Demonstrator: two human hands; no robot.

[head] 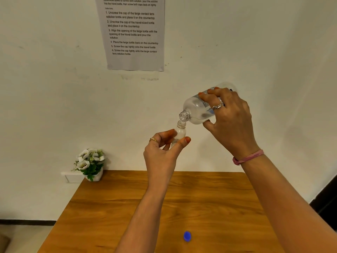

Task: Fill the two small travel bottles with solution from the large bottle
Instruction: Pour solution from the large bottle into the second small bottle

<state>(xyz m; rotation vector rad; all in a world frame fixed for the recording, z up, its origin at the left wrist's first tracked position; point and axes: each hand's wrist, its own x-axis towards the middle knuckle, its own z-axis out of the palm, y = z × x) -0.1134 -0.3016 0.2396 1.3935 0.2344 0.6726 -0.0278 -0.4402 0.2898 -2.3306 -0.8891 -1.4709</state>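
Observation:
My right hand (229, 117) grips the large clear bottle (197, 108), tipped over with its open neck pointing down and left. Just below that neck is the open mouth of a small clear travel bottle (180, 131), held upright between the thumb and fingers of my left hand (164, 152). The two openings almost touch, high above the wooden table (127, 207). A blue cap (187, 236) lies on the table near its front edge. Only one travel bottle is in view.
A small white pot of white flowers (91, 164) stands at the table's back left corner, against the wall. A printed instruction sheet (134, 33) hangs on the white wall behind.

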